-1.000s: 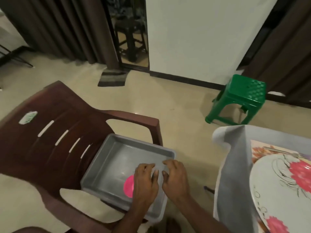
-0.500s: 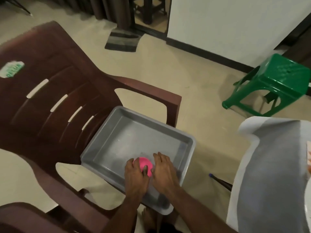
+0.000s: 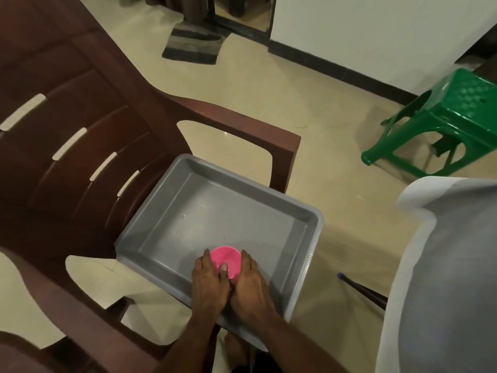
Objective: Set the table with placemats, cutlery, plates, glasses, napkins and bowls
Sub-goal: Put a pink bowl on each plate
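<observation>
While both hands reach into the shallow grey rectangular plastic tray [image 3: 172, 211], the small round pink plastic bowl [image 3: 225, 261] sits on the tray floor close to its near edge, towards the near right corner. Left hand [image 3: 208, 282]: fingers curled against the left side of the pink bowl, thumb lying across its near rim, grasping it. Right hand [image 3: 251, 285]: fingers curved around the right side of the same bowl, likewise grasping it; the two hands touch each other at the thumbs. Tray: resting on the seat of the dark brown moulded plastic armchair [image 3: 80, 146], its right corner overhanging the seat edge beside the chair's right armrest. Green plastic stool [image 3: 454, 122]: standing on the beige tiled floor [image 3: 309, 103], well apart from the chair, at upper right. Grey-and-white cloth-covered table corner [image 3: 443, 265]: at the right edge of the view. Striped grey doormat [image 3: 193, 47]: lying on the floor before the doorway at the top.
</observation>
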